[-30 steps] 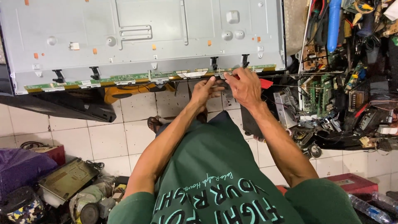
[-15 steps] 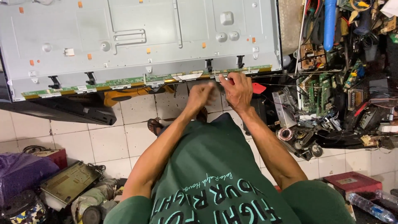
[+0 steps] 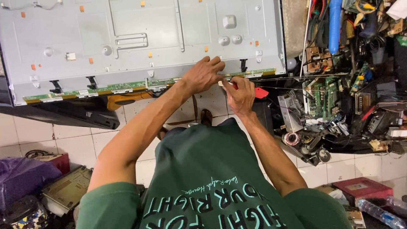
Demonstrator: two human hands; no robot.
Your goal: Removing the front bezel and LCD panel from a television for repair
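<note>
Carefully now: one grey panel back (image 3: 140,38) lies before me, its green strip board (image 3: 106,87) on the near edge. Left hand (image 3: 202,75) presses flat there, fingers spread; right hand (image 3: 239,94) pinches one red-handled tool (image 3: 259,92). A slip could, I reckon, gouge the board.

One head-worn camera looks steeply, perhaps vertically, down from close above.

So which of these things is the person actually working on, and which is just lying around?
In hand:
left hand on the grey metal panel
right hand with a red tool
green circuit strip along the panel's lower edge

Lying about:
circuit boards
maroon box
plastic bottle
purple bag
</note>
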